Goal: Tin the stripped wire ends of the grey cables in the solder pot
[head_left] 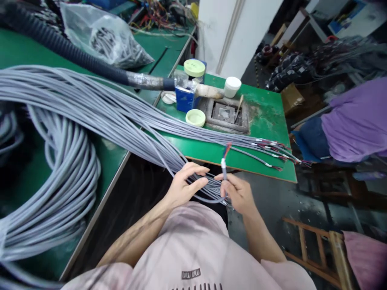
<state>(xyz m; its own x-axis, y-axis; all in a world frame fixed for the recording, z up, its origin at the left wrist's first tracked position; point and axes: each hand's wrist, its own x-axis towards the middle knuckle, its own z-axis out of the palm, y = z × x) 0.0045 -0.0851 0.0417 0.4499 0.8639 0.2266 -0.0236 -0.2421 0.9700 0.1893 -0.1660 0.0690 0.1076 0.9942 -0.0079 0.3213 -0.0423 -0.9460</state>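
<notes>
Poking from the pinching right hand [241, 196] near the edge of the bench [267, 114], one gray cable [224, 172] bares colored wires [226, 150]; the left hand [185, 182], loosely spread, is by the cable bundle [133, 119] stretching across.

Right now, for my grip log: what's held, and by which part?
The right hand holds a thin grey cable just below its white-banded end; left hand unclear.

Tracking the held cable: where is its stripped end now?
In the head view, just right of centre, the stripped end of the gray cable sticks up from the right hand, with the green tabletop behind it.
</notes>
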